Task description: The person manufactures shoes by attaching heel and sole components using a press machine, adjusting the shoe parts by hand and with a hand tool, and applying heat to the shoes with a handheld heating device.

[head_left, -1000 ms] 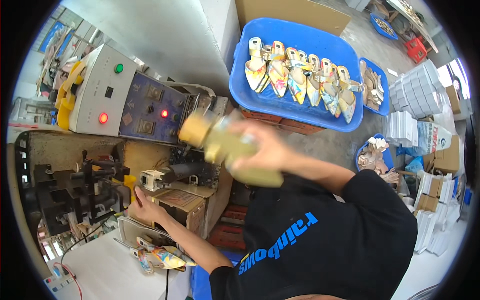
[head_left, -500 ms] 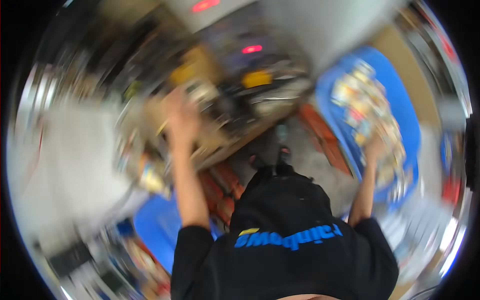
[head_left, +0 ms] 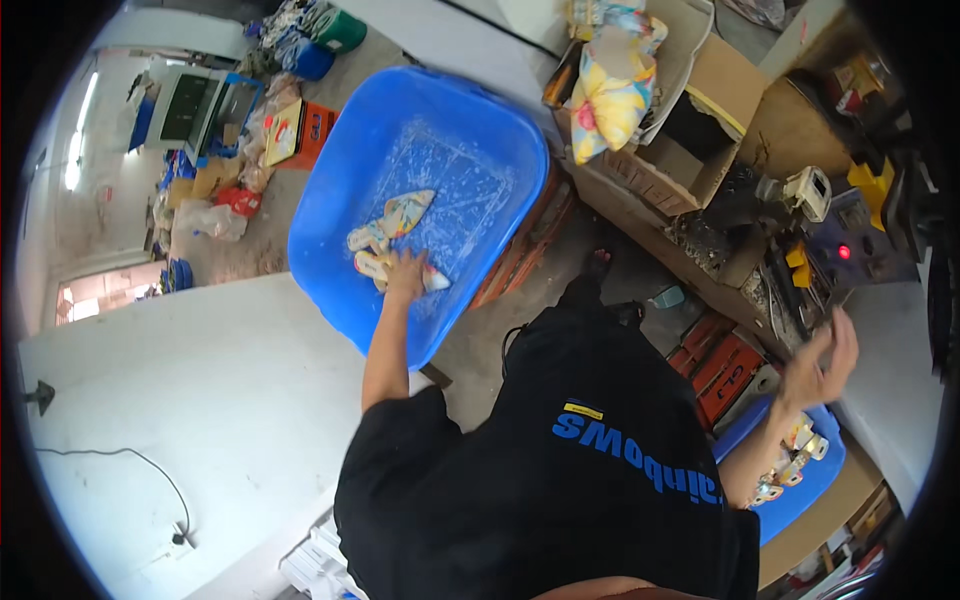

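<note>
The left hand (head_left: 405, 275) was down in a big blue tub (head_left: 470, 170), with its fingers over the lower shoe (head_left: 372, 266). The hand hid part of that shoe, so I cannot tell if it had a firm hold. The upper shoe (head_left: 410, 210), bright and pointy, lay right next to it on the tub floor.

The right hand (head_left: 822, 365) was up in the air, fingers spread, with nothing to be seen in it. It was near a smaller blue tub (head_left: 795, 510) with more shoes (head_left: 805, 450) in it, and a machine's red light (head_left: 844, 252) glowed above it.

The lower shoe looked light. Its bottom was likely stiff, and its top likely soft and easy to squash. The best place to hold it seemed to be around the middle or heel, not the thin toe.
</note>
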The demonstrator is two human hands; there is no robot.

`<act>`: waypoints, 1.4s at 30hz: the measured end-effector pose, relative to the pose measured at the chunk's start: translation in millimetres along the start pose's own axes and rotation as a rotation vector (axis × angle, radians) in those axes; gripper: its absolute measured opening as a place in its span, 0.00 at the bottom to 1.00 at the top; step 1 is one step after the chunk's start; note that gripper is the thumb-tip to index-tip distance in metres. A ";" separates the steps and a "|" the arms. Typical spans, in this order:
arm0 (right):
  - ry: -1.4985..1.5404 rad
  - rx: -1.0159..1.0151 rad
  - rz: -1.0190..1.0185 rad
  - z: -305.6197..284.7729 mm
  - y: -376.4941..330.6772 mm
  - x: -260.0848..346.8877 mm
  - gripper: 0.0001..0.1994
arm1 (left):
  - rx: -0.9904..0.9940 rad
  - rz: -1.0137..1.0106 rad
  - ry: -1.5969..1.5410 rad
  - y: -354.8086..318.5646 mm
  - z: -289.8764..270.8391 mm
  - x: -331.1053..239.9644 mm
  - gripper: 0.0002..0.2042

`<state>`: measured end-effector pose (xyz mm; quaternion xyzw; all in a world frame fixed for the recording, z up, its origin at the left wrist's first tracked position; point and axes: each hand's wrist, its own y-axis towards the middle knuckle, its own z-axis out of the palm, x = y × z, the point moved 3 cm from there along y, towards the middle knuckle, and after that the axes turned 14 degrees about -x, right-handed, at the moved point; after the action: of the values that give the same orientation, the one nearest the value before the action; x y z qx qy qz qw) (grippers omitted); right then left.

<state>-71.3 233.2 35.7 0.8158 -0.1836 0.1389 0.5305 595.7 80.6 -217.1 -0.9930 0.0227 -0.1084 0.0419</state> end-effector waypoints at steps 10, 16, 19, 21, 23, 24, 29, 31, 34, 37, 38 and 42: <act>0.522 0.339 -0.127 72.0 -8.3 138.0 0.11 | -0.102 -0.866 -0.556 -29.0 1.5 30.9 0.42; 0.794 0.632 0.216 53.4 -5.8 159.5 0.20 | -0.404 -0.517 -1.652 -64.8 -299.4 -88.2 0.50; 1.243 0.962 0.443 86.8 -28.5 176.7 0.52 | -0.252 -0.204 -1.956 -64.0 -347.1 -191.3 0.54; 1.490 1.005 0.751 87.5 -27.0 187.2 0.54 | 0.000 -0.069 -2.129 -72.1 -349.1 -249.4 0.58; 1.280 0.754 0.578 81.9 -22.1 157.2 0.52 | 0.243 0.236 -2.081 -72.4 -341.0 -279.8 0.58; 1.267 0.621 0.680 69.7 -14.8 143.7 0.50 | 0.111 0.427 -2.062 -63.3 -336.7 -288.8 0.60; 0.621 0.467 0.497 9.5 -1.8 96.3 0.51 | -0.142 0.887 -1.770 9.0 -344.1 -367.0 0.44; 0.366 0.399 0.621 -5.4 -13.8 90.2 0.50 | 0.554 0.770 -1.868 3.3 -331.8 -411.4 0.29; 0.068 0.237 0.608 -4.3 -24.8 82.6 0.49 | 0.489 0.779 -1.705 29.9 -319.7 -455.0 0.31; -0.137 0.187 0.642 16.0 -11.7 75.4 0.48 | 0.535 0.686 -1.821 64.4 -306.9 -506.7 0.25; -0.155 0.183 0.632 26.7 -1.7 73.2 0.45 | 0.491 0.640 -1.860 81.5 -299.1 -527.5 0.24; -0.217 0.169 0.654 56.1 9.3 62.6 0.42 | 0.611 0.529 -2.011 129.8 -300.9 -589.9 0.24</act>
<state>-17.7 168.8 47.3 0.7649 -0.4782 0.2284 0.3660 -49.8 -40.2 -61.6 -0.5385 0.1635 0.7668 0.3088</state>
